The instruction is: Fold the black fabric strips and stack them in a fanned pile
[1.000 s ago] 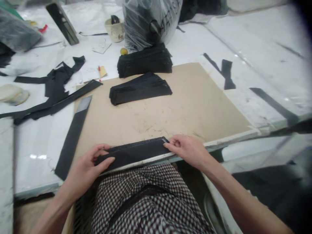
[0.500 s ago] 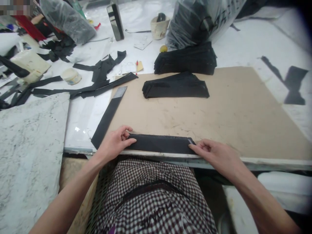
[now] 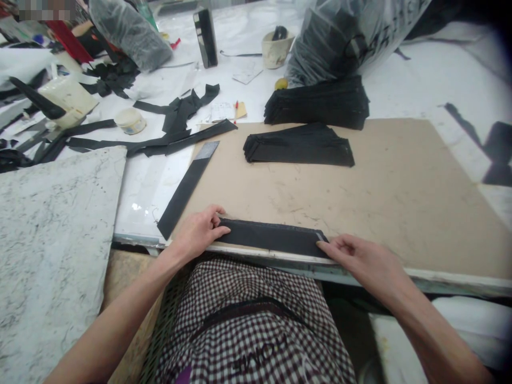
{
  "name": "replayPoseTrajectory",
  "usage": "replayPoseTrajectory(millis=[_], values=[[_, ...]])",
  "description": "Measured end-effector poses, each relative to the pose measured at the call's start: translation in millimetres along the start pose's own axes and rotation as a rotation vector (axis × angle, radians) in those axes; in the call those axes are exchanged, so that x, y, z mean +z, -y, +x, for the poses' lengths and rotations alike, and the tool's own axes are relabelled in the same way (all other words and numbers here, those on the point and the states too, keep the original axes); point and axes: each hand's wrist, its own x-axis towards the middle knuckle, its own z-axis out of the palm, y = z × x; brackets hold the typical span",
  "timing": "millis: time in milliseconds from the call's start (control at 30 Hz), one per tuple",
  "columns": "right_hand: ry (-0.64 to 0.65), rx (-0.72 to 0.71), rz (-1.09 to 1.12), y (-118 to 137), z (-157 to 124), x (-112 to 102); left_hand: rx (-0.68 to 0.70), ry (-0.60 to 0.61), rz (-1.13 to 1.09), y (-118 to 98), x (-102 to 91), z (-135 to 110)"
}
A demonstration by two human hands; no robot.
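Note:
A long black fabric strip (image 3: 272, 237) lies flat along the near edge of a tan board (image 3: 380, 181). My left hand (image 3: 198, 232) pinches the strip's left end, thumb on top. My right hand (image 3: 360, 261) pinches its right end, fingers curled. A flat stack of black strips (image 3: 298, 148) rests farther back on the board, and a thicker stack (image 3: 320, 104) sits behind it on the white table.
A single long black strip (image 3: 186, 189) lies along the board's left edge. Loose black scraps (image 3: 160, 133), a tape roll (image 3: 130, 120), a cup (image 3: 276, 48) and a clear bag of black pieces (image 3: 348, 32) crowd the back. A marble slab (image 3: 52, 224) lies at left.
The view has swung left and steadied, showing more of the marble slab. Both hands stay on the strip's ends; the strip now lies flatter along the board's edge.

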Motion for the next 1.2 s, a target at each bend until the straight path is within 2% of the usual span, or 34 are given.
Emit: replayPoseTrajectory(millis=[133, 200, 300, 367, 433, 567, 667, 767, 933, 1067, 1200], values=[[-0.011, -0.024, 0.013, -2, 0, 1, 0.037, 0.005, 0.100, 0, 0.6, -2], [-0.018, -0.027, 0.015, -2, 0, 1, 0.074, -0.058, 0.188, 0, 2.8, -4], [-0.017, -0.014, 0.004, -1, 0, 2, 0.233, -0.213, 0.376, -2, 13.8, -13], [-0.016, -0.014, 0.002, 0, 0, 2, 0.381, -0.243, 0.487, -1, 26.5, -24], [-0.012, -0.013, 0.005, -1, 0, 3, 0.457, -0.247, 0.555, 0, 41.1, -39], [-0.007, 0.002, 0.008, -5, 1, 6, 0.345, -0.315, 0.587, -7, 66.1, -70], [-0.018, -0.006, 0.010, -9, 2, 9, 0.290, -0.350, 0.576, -26, 80.1, -85], [-0.026, -0.032, 0.015, -13, 2, 11, 0.345, -0.313, 0.545, -49, 93.1, -83], [-0.040, -0.031, 0.016, -10, 3, 11, 0.497, -0.224, 0.524, -71, 110.6, -53], [-0.057, -0.027, 0.019, 0, -2, 6, 0.567, -0.241, 0.521, -60, 110.5, -44], [-0.052, -0.024, 0.026, 12, -7, -3, 0.549, -0.292, 0.496, -27, 94.6, -47]])
